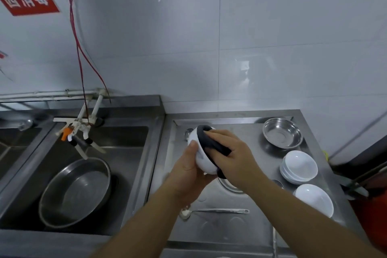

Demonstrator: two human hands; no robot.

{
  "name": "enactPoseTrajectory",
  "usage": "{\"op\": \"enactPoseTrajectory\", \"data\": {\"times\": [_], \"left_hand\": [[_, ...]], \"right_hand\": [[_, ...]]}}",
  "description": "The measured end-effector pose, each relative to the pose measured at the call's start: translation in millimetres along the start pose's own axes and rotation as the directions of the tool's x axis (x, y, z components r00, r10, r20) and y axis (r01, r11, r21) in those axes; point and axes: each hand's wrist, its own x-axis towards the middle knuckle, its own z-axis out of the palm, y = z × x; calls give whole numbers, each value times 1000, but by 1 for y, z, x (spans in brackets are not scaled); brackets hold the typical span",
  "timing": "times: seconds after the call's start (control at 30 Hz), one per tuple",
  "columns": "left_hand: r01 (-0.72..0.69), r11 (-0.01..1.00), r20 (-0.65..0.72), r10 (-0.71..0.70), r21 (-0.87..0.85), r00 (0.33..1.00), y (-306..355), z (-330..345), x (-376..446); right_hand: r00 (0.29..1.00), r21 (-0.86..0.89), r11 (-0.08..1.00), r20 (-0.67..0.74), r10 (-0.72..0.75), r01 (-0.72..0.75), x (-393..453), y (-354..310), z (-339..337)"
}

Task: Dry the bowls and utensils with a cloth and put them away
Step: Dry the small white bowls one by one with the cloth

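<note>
Our left hand cups white bowl from below; our right hand presses dark cloth into it, fingers wrapped over cloth, above steel counter.

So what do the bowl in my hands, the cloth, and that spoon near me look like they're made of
Bowl: glossy white, likely melamine or glazed ceramic; the smooth sheen fits either. Cloth: dark, matte, soft fabric, since it folds over the rim. Spoon: bare metal, probably stainless steel, grey and reflective like the counter.
</note>
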Motion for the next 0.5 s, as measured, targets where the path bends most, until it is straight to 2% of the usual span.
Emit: {"op": "enactPoseTrajectory", "data": {"times": [0.07,0.17,0.3,0.37,0.5], "left_hand": [[-13,999,-2,13,-30,1000,8,0,-1],[-43,998,-49,41,-41,998,23,-5,-1],[-96,994,-83,99,47,992,48,-14,-1],[-129,982,-75,140,140,987,59,-19,1],[-185,941,-2,193,282,981,74,-31,2]], "right_hand": [[1000,-43,999,13,-10,11,10,-7,4],[995,-203,978,92,-36,54,28,-19,7],[964,-504,834,241,-115,226,45,-35,9],[968,-586,787,247,-52,192,50,-43,14],[942,-602,798,245,229,-37,59,-62,18]]}}
